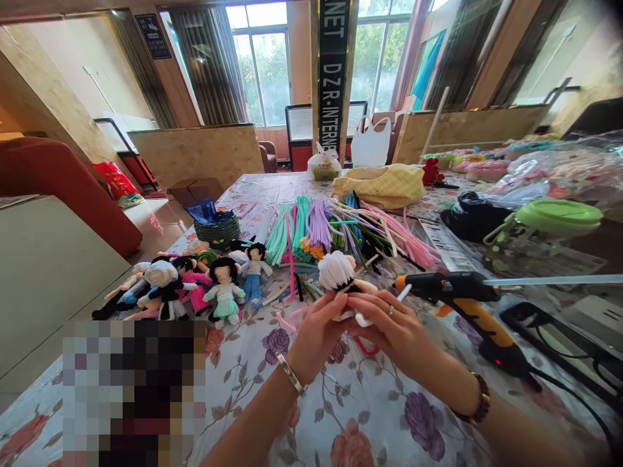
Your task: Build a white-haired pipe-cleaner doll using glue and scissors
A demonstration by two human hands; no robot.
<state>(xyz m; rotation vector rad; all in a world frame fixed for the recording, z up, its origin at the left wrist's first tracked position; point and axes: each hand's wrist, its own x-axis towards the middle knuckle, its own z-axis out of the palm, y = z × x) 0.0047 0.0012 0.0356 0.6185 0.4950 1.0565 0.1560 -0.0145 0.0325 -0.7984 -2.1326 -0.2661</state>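
Observation:
Both hands meet over the front middle of the table around a small doll [337,271] with a white fuzzy head, which faces away from me. My left hand [321,331] has its fingers closed on the doll's body from the left. From the right, my right hand [389,324] presses its fingers on the same body, most of which they hide. A white fuzzy stem end [363,320] sticks out below the right fingers. Just beyond the right hand lies an orange and black hot glue gun [467,292] with a glue stick in its back.
Several finished dolls [224,288] sit at the left, near a stack of dark green coils [217,228]. Bundles of coloured pipe cleaners [318,224] lie across the middle. A yellow checked bag [379,183] is behind them. At the right stands a green-lidded jar [557,214].

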